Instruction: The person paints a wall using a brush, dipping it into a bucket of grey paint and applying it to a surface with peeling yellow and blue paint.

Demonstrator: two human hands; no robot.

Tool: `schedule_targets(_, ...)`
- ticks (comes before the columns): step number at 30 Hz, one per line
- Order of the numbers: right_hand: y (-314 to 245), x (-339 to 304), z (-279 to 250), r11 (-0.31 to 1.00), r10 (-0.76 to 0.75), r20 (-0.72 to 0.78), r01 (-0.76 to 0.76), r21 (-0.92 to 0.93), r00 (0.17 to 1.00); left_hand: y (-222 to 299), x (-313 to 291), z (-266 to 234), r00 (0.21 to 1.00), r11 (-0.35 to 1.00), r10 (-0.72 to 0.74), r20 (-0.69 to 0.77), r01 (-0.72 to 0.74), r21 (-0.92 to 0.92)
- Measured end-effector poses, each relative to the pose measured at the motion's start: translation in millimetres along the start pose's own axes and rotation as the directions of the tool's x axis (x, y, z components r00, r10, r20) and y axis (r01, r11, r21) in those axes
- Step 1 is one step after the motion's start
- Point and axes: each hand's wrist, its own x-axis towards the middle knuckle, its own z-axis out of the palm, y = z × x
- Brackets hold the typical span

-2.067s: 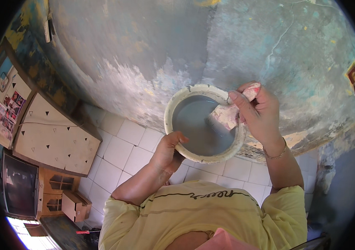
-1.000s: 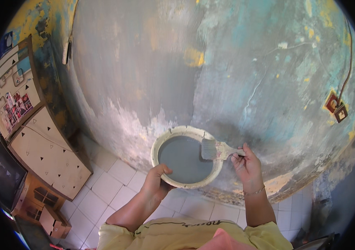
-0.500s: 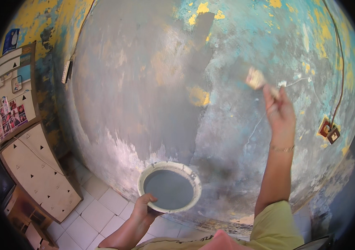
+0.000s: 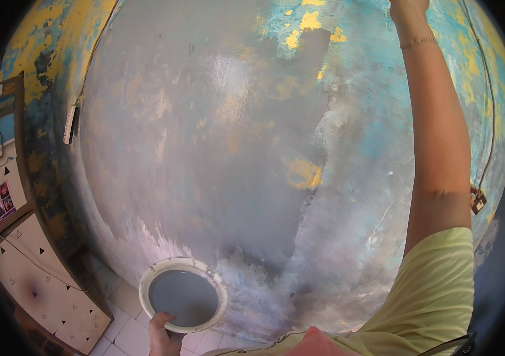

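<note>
My left hand (image 4: 166, 337) grips the rim of a round, whitish bucket (image 4: 223, 292) low in the view, its thumb over the inside edge. Grey liquid paint (image 4: 183, 298) fills the bucket. Stretched far up the wall, my right hand (image 4: 410, 7) is cut off by the upper edge of the picture. Its fingers are out of sight, and no brush shows. In front of me is a wall (image 4: 234, 178) coated in streaky grey, with turquoise and yellow patches of older paint, mostly at the upper right.
A patterned cabinet (image 4: 45, 279) with pictures on its upper door stands at the left. A power strip (image 4: 71, 124) hangs from a cable near the left corner. At the right, a cable runs down to a socket (image 4: 478, 200), partly behind my arm. Pale floor tiles (image 4: 131, 338) lie below.
My right hand has risen from mid-wall to the top edge, and the paintbrush it held has left the view. The bucket and left hand now appear lower and farther left; the view has shifted.
</note>
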Motion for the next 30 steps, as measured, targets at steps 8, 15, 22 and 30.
schedule_targets(8, 33.3, 56.8, 70.5, 0.692, -0.425, 0.025, 0.343, -0.635, 0.905, 4.2, 7.8, -24.7, 0.965, 0.981, 0.179, -0.194, -0.190, -0.041)
schedule_targets(15, 65.7, 89.9, 93.9, 0.490, -0.485, 0.111, 0.374, -0.787, 0.867, -38.0, 32.3, -107.3, 0.838, 0.926, 0.332, -0.433, -0.377, -0.019)
schedule_targets(22, 104.5, 88.2, 88.0, 0.298, -0.507, 0.258, 0.448, -0.843, 0.823, 0.3, 14.7, -32.8, 0.840, 0.914, 0.307, -0.447, -0.391, -0.108)
schedule_targets(30, 50.2, 16.3, 86.7, 0.388, -0.247, 0.279, 0.358, -0.849, 0.928, 12.1, 29.3, -38.2, 0.861, 0.929, 0.268, -0.432, -0.350, -0.122)
